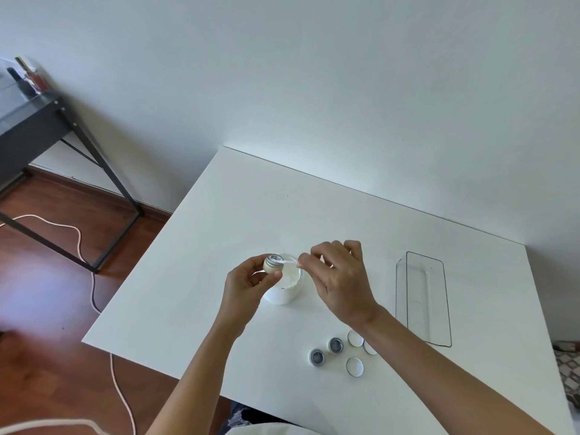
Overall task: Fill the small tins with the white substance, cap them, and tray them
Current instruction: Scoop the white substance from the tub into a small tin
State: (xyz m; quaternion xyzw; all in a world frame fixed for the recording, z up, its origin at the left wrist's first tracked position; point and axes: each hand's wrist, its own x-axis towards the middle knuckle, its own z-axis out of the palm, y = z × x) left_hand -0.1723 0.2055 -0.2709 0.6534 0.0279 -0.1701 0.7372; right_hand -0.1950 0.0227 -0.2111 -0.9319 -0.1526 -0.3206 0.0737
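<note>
Now, left grip (251,279): my fingers clamp a small tin (272,264) over the jar (287,285).
Right grip (337,274): pinches the spatula (287,262), tip in tin.
Room: open surface (251,215) beyond.

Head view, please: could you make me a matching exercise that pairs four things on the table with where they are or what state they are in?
Things:
1. small tin
2. white jar
3. clear tray
4. two open tins

Places or states:
A. standing on the table near its front edge, beside loose lids
B. held in the left hand over the jar
C. lying on the right side of the table with nothing in it
D. open, with white substance inside, between the two hands

Pairs: 1-B, 2-D, 3-C, 4-A
</note>
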